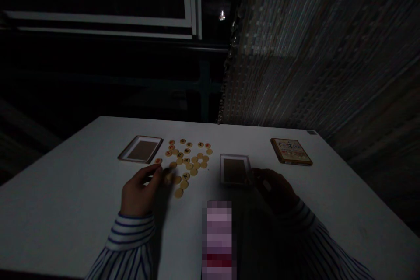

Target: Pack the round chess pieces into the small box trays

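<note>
My left hand is over the left part of the white table, thumb and forefinger drawn together. A blurred, yellowish Chinese chess piece shows right at its fingertips; the hand's other fingers are mostly hidden. Several more round wooden chess pieces lie loosely scattered just beyond, some with red or black characters and some blank side up. My right hand, in deep shadow, has its fingers closed at the right edge of a shallow open box with a brown inside. No pieces are visible in that box.
A second shallow open box lies at the left, beyond my left hand. On the right is a closed box with a printed cover. A string curtain hangs behind the table. A pixelated patch covers the bottom middle.
</note>
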`<state>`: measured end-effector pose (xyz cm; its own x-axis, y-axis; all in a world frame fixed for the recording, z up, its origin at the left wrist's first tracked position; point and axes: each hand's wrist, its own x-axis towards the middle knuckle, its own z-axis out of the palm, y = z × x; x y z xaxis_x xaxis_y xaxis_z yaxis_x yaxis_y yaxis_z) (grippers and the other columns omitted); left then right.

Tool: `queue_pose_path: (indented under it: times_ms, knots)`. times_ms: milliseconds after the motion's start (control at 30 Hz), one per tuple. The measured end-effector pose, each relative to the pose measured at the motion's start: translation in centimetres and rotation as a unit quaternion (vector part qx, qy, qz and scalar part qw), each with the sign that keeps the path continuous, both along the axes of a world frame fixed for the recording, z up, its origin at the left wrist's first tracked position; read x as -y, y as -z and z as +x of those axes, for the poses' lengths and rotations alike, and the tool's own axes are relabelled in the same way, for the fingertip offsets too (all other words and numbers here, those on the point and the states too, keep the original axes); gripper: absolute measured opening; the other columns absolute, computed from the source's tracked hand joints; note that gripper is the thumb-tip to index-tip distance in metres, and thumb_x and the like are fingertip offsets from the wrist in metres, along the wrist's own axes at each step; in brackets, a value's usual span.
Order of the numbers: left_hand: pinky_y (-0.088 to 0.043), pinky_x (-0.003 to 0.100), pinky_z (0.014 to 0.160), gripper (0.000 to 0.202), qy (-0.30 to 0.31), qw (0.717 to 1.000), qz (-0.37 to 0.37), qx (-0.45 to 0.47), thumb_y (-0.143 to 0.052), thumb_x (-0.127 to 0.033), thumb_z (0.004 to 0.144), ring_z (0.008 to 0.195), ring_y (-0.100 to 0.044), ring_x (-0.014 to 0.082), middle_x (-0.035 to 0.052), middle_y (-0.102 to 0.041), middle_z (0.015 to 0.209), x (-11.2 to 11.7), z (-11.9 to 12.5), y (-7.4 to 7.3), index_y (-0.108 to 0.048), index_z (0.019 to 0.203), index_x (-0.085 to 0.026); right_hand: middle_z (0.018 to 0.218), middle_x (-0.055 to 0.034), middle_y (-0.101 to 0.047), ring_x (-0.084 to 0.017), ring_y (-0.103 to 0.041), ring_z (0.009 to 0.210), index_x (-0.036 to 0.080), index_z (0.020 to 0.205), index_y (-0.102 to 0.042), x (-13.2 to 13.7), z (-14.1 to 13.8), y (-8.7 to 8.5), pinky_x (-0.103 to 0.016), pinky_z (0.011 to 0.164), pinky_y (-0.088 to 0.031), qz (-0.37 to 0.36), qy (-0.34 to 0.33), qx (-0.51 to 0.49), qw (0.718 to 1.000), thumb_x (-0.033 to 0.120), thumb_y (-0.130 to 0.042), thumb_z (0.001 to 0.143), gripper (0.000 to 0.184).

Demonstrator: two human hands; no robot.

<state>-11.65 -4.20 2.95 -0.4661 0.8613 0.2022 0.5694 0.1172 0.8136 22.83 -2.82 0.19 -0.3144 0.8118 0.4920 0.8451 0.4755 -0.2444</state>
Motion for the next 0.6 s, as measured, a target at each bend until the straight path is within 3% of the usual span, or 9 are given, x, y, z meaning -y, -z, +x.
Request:
queue_pose_path:
  times_ms: [167, 333, 467, 600]
  knots:
    - [-0.049, 0.026, 0.061, 0.033, 0.0, 0.999, 0.02, -0.047, -0.05, -0.046, 0.068, 0.071, -0.061, 0.0176, 0.0045, -0.067, 0.084, -0.2, -0.2, 1.2, -0.063, 0.081, -0.019, 0.08, -0.0057, -0.066, -0.016, -0.06, 0.072, 0.018, 0.09, -0.062, -0.2, -1.0, -0.6, -0.029, 0.063, -0.044, 0.003, -0.008, 0.037, 0.999, 0.026, -0.041, 0.081, 0.024]
    - [-0.047, 0.03, 0.076, 0.03, 0.078, 0.984, 0.02, -0.161, -0.047, -0.042, 0.073, 0.084, -0.059, 0.0195, 0.0054, -0.066, 0.089, -1.2, -0.2, 1.4, -0.063, 0.084, -0.019, 0.079, -0.0064, -0.066, -0.016, -0.059, 0.069, 0.019, 0.083, -0.063, -0.8, -2.1, -1.7, -0.028, 0.061, -0.042, -0.017, -0.05, 0.106, 0.993, 0.022, -0.038, 0.082, 0.026]
    - [-0.04, 0.036, 0.087, 0.033, 0.165, 0.955, 0.013, -0.247, -0.046, -0.041, 0.075, 0.093, -0.055, 0.0217, 0.0081, -0.063, 0.098, -2.1, 0.7, 1.7, -0.063, 0.092, -0.018, 0.074, -0.0074, -0.065, -0.015, -0.057, 0.064, 0.017, 0.076, -0.063, -1.5, -3.2, -2.4, -0.027, 0.057, -0.039, 0.018, -0.09, 0.131, 0.987, 0.02, -0.04, 0.081, 0.024]
    - [-0.037, 0.039, 0.09, 0.038, 0.162, 0.942, 0.021, -0.294, -0.047, -0.044, 0.073, 0.1, -0.051, 0.0244, 0.0104, -0.06, 0.105, -2.5, 1.9, 2.6, -0.062, 0.095, -0.017, 0.073, -0.0066, -0.065, -0.016, -0.057, 0.064, 0.018, 0.084, -0.063, -1.8, -4.9, -3.1, -0.027, 0.055, -0.036, 0.059, -0.112, 0.146, 0.981, 0.018, -0.04, 0.081, 0.024]
